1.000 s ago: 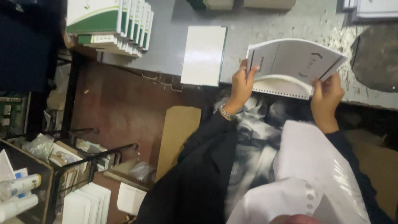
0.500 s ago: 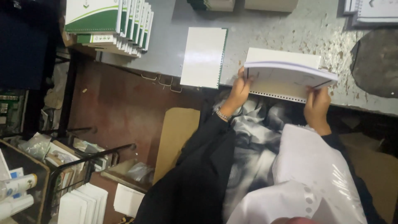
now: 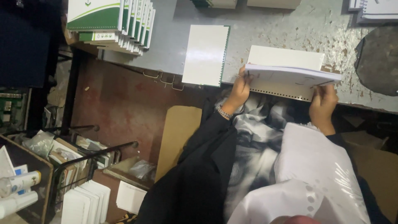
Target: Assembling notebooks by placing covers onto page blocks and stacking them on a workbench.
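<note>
While both hands grip it, a thick stack of white punched sheets point(image 3: 286, 74) sits at the near edge of the grey, paint-chipped counter point(image 3: 265, 29), its row of small holes running along the lower edge that faces the person. The left hand point(image 3: 239, 89) is closed on the stack's left end, fingers curled around the corner, with a metal bracelet point(image 3: 224, 112) at the wrist and a black sleeve below it. The right hand point(image 3: 323, 103) is clamped on the stack's lower right end, thumb over the top sheet, which lifts slightly away from the pages beneath it. Just left of the stack, and apart from it, a white spiral-bound notebook point(image 3: 206, 54) lies flat, its lower end overhanging the counter edge. Farther left, at the counter's corner, a fanned pile of green-and-white notebooks point(image 3: 114, 23) lies well away from the hands. On the person's lap rest white plastic-wrapped sheets point(image 3: 315, 174). Below the counter a tan board point(image 3: 176, 132) leans near the person's knee, and a metal rack point(image 3: 78, 166) at lower left holds more white booklets and bottles.
</note>
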